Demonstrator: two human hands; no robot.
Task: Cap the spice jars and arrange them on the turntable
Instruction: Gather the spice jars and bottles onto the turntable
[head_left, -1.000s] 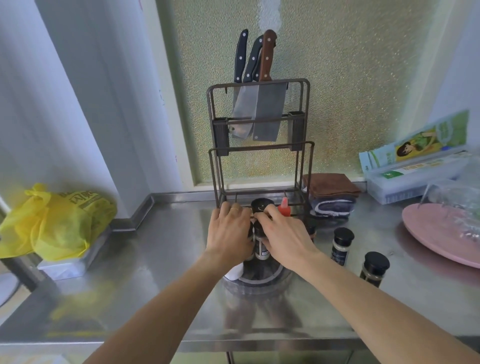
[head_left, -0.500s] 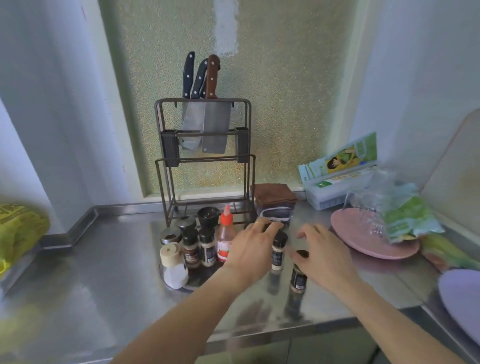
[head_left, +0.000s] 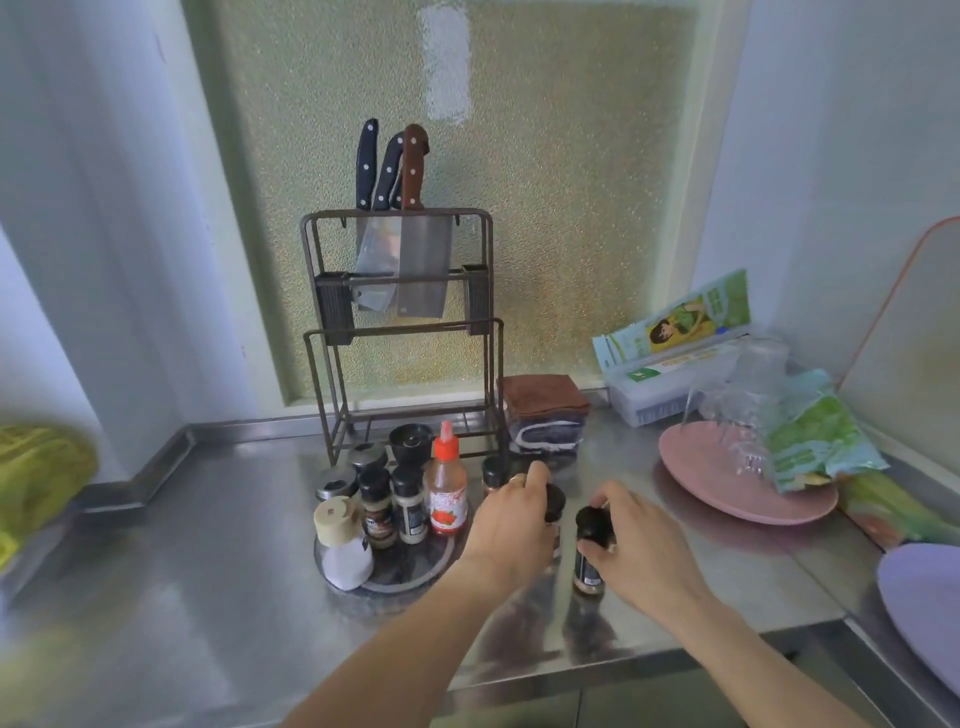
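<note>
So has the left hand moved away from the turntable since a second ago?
Yes. The left hand left the jars on the turntable and moved right, now on a jar standing on the counter.

— Is it bright where you stand?

— Yes. Daylight comes through the pebbled green frosted-glass window (head_left: 519, 218) ahead of me, soft and even.

— Any glare?

— The brushed stainless steel counter (head_left: 218, 561) throws back pale sheen and smeared reflections.

— And sharpness?

— The middle is fairly clear. The crumpled yellow plastic bag (head_left: 36, 478) at my left smears into blur, and the walls bow at the edges.
</note>
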